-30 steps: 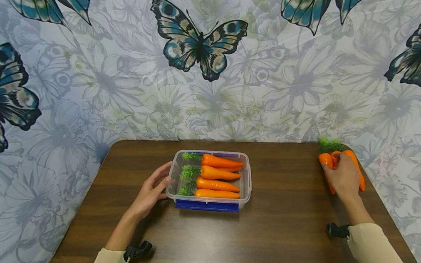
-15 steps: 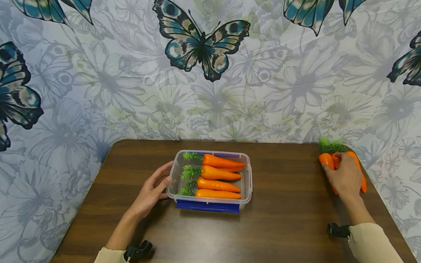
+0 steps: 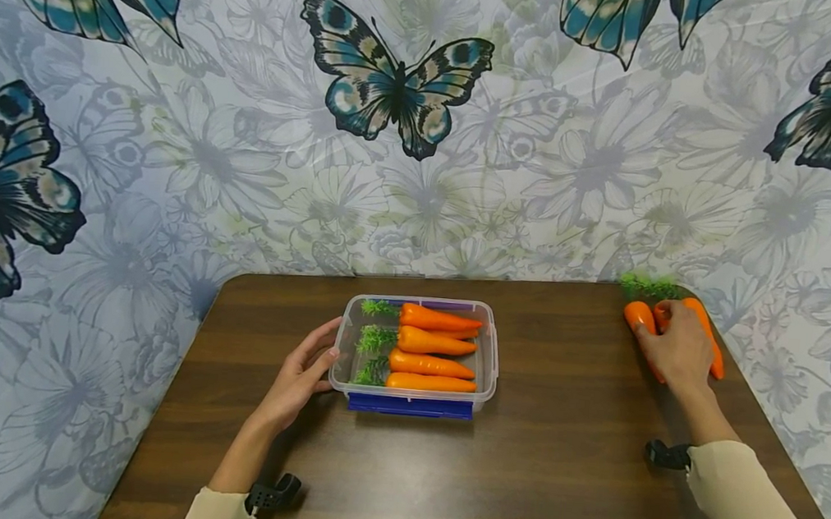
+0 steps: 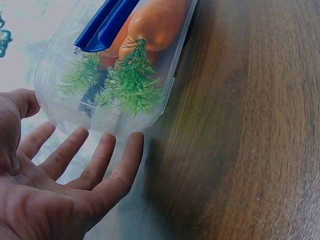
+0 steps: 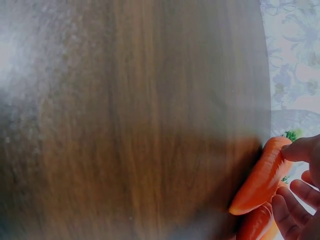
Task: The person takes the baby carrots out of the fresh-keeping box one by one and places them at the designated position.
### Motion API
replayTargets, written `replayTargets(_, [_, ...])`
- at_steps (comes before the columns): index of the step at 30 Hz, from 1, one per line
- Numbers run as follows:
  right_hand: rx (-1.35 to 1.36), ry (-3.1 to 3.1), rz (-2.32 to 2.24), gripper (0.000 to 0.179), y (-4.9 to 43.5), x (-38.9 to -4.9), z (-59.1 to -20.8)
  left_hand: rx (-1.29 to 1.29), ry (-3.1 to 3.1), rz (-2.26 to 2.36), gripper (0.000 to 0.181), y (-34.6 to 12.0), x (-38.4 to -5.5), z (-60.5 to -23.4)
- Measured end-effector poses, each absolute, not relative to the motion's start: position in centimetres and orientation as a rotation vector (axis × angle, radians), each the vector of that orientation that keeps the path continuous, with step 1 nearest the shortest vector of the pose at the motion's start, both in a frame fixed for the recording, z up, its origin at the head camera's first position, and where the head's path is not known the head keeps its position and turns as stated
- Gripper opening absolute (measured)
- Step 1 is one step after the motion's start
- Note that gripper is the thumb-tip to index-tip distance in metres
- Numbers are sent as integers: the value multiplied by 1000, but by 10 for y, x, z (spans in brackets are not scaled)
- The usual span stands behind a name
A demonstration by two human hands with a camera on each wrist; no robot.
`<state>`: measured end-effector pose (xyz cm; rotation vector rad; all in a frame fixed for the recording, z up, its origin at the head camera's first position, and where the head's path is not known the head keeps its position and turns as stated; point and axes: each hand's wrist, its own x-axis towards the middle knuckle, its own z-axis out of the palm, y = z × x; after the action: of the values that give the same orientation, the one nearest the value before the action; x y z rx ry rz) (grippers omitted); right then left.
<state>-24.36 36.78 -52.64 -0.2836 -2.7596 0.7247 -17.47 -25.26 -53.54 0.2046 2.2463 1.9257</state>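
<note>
A clear plastic container [image 3: 410, 392] with blue clips stands on the table, holding several orange carrots [image 3: 432, 366] with green tops, laid side by side. My left hand [image 3: 302, 365] rests at its left end; in the left wrist view the fingers [image 4: 102, 160] are spread along the container's end wall. At the table's far right corner lies a small group of carrots. My right hand [image 3: 682, 349] pinches the leftmost of these, a carrot [image 5: 262, 177], with the thumb on its near side and the fingers behind. Part of the group is hidden under that hand.
The brown wooden table [image 3: 553, 469] has its back edge against a wall covering printed with butterflies [image 3: 395, 85]. Beside the right-hand carrots runs the table's right edge. A black band [image 3: 273, 493] sits on each wrist.
The leftmost carrot of the right group and its green top have shifted slightly left under my right hand. My left hand and the container stay put.
</note>
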Motion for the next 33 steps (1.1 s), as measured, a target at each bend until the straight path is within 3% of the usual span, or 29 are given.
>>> replayTargets(26, [-304, -2735, 700, 52, 371, -245, -529, 208, 2250, 1922, 57, -253, -174, -535])
replayTargets(33, [-185, -2720, 704, 52, 359, -245, -519, 208, 2241, 1932, 58, -253, -175, -535])
